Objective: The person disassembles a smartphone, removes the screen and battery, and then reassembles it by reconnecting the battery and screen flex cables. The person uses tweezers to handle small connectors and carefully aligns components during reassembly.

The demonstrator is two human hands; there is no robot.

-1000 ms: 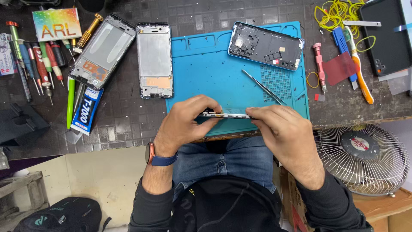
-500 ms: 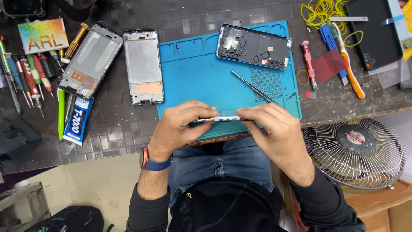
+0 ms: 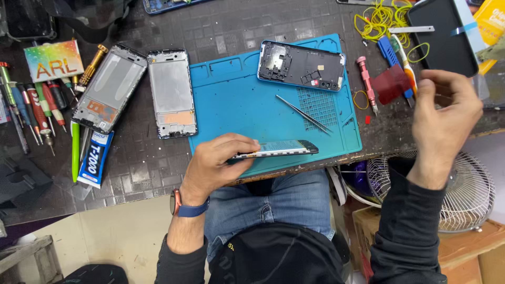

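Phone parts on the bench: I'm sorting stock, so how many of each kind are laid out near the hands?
Bare metal phone frames, left of the blue mat: 2
Phone back housing, on the mat: 1
Phone screen panel, held by the left hand: 1
Total: 4

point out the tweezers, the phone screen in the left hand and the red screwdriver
tweezers (image 3: 304, 113), head view, mid-shaft
phone screen (image 3: 281, 149), head view, middle of its face
red screwdriver (image 3: 366, 82), head view, handle

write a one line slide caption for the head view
Left hand steadies a phone screen on the blue repair mat while the right hand lifts away, empty.
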